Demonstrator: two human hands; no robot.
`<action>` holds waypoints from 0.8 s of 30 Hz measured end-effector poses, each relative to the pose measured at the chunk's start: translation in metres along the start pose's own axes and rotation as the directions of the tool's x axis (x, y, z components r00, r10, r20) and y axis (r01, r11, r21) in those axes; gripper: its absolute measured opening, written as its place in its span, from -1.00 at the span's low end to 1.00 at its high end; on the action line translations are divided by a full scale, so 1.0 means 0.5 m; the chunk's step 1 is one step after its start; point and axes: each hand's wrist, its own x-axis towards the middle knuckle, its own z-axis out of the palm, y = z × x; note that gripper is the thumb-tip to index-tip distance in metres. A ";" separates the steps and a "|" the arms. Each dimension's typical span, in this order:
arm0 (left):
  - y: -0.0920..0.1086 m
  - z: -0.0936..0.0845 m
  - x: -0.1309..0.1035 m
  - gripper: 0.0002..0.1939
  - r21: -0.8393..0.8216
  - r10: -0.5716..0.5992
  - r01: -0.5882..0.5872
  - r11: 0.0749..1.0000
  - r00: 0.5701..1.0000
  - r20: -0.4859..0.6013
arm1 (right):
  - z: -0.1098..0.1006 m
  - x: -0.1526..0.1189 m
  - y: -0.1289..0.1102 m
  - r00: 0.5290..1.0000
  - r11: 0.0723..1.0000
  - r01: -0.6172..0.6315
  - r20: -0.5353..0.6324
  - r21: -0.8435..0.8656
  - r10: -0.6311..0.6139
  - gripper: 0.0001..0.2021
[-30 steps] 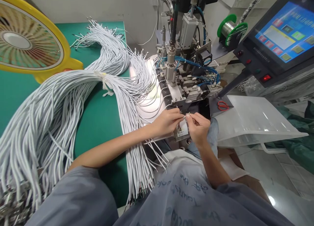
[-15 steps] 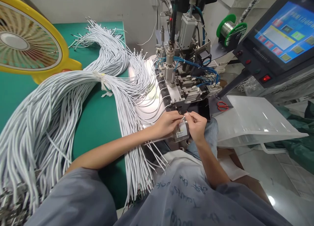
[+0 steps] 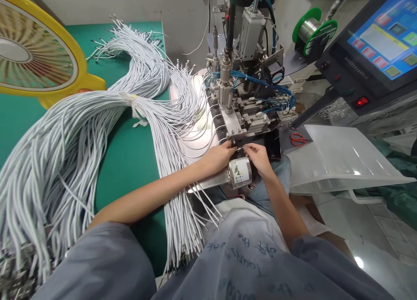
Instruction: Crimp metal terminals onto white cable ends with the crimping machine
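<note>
At the front edge of the machine (image 3: 233,117), my left hand (image 3: 221,156) is closed on the end of a white cable, most of which its fingers hide. My right hand (image 3: 258,156) pinches at the thin tip of that cable, a short gap to the right of my left fingers. A metal cylinder with a white label (image 3: 240,172) sits just below both hands. Several white cables (image 3: 205,137) curve over the pale plate into the machine's edge, left of my left hand. A large bundle of white cables (image 3: 172,161) hangs under my left forearm.
A yellow fan (image 3: 76,80) stands at the left over the green table (image 3: 127,161). Red scissors (image 3: 298,139), a green-rimmed wire spool (image 3: 309,30) and a screen (image 3: 384,35) are at the right. A translucent plastic tray (image 3: 339,156) lies right of the machine.
Both hands have moved up slightly, nearer the machine, and their fingertips are further apart. More of the labelled cylinder shows. The whole view has shifted a little.
</note>
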 end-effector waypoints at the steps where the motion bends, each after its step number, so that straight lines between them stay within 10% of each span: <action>1: 0.000 0.000 -0.001 -0.64 -0.006 -0.010 0.010 1.000 1.000 0.006 | 0.001 0.001 0.000 1.000 1.000 -0.010 0.003 0.002 0.010 -0.79; 24: 0.000 -0.002 -0.011 -0.59 0.125 0.035 -0.039 0.991 0.999 0.031 | 0.007 0.015 -0.016 0.994 0.996 -0.093 0.064 -0.014 0.094 -0.76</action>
